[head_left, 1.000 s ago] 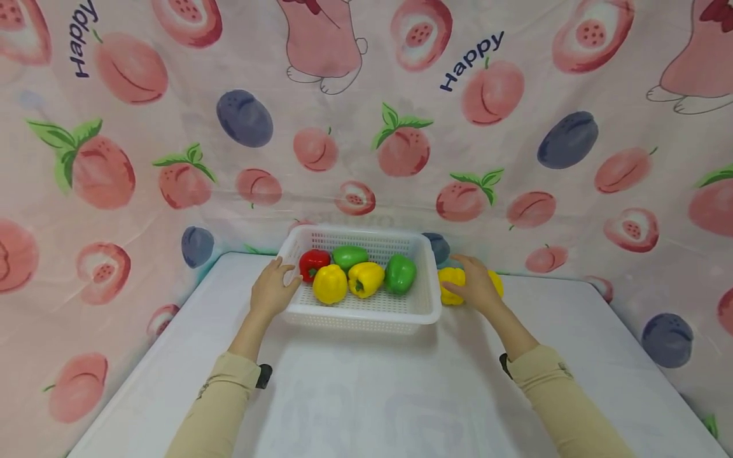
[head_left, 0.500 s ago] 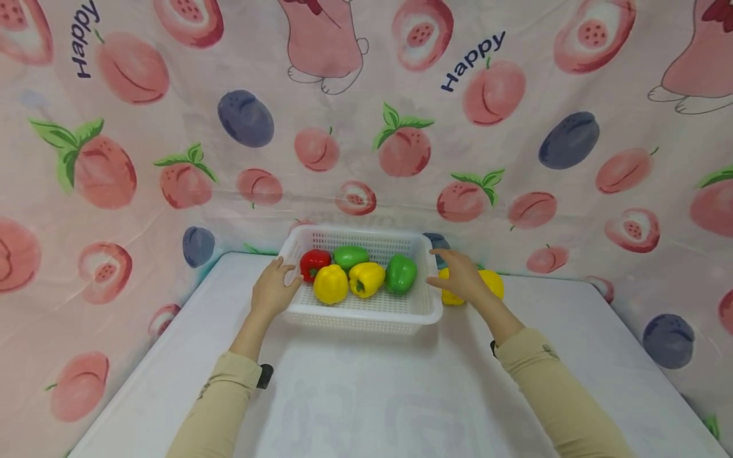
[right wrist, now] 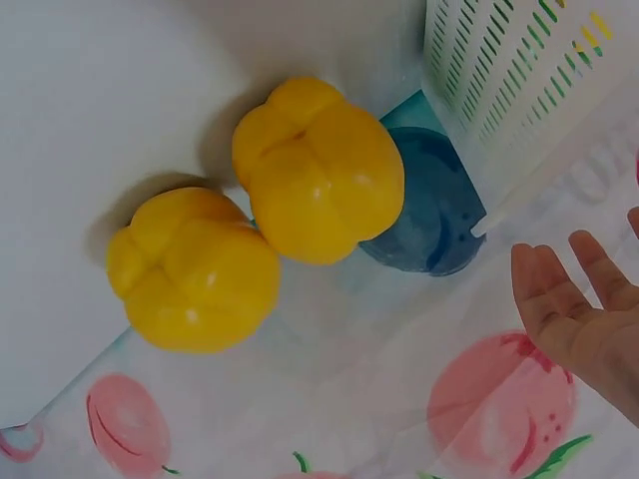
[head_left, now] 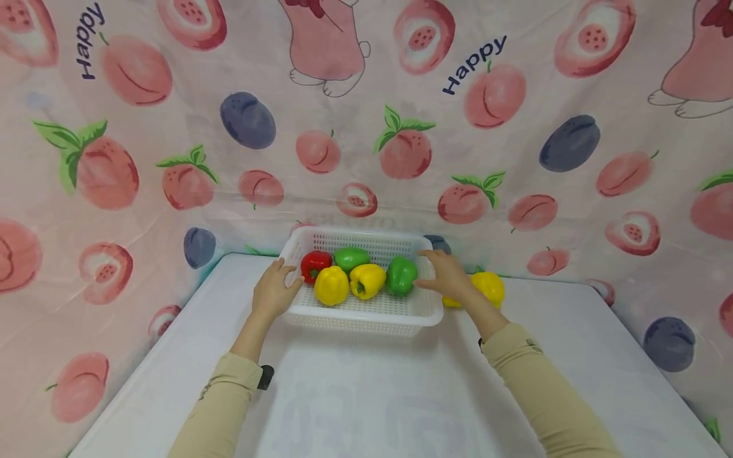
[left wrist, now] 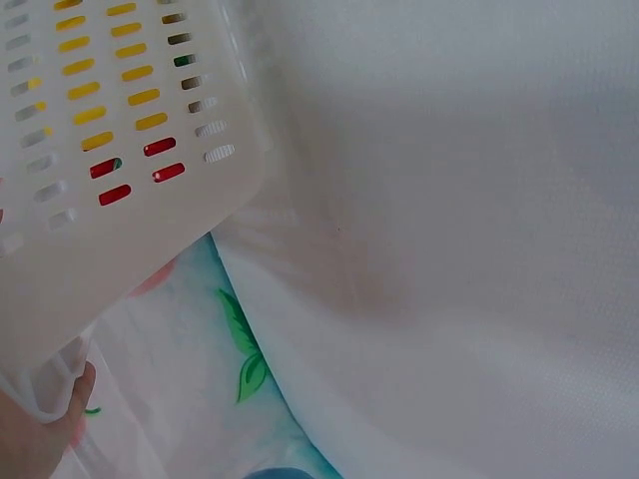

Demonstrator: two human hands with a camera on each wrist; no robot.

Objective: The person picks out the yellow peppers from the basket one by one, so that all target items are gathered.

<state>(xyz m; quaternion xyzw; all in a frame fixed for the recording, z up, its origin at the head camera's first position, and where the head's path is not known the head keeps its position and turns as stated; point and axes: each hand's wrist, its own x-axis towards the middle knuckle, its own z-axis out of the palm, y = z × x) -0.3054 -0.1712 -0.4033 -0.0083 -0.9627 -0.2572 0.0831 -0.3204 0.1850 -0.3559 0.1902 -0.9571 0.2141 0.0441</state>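
Observation:
A white plastic basket (head_left: 366,320) with slotted walls holds a red bell pepper (head_left: 315,265), two yellow ones and two green ones. My left hand (head_left: 273,292) holds the basket's left rim; in the left wrist view only part of that hand (left wrist: 28,439) shows beside the rim. Over the basket's right rim reaches my right hand (head_left: 449,278), its fingers spread near the right green bell pepper (head_left: 402,276). The right wrist view shows nothing in that hand (right wrist: 584,309). Two yellow bell peppers (right wrist: 195,274) sit outside, right of the basket, one partly hidden behind my right wrist in the head view.
The white table (head_left: 366,394) ends at the back against a pink fruit-printed cloth (head_left: 355,146), which also hangs along both sides. The basket stands close to that back cloth. Dark bands (head_left: 266,377) sit on both wrists.
My right hand has moved left, from above the yellow bell peppers outside to over the basket's right rim. The left hand has stayed at the left rim. The peppers look unmoved.

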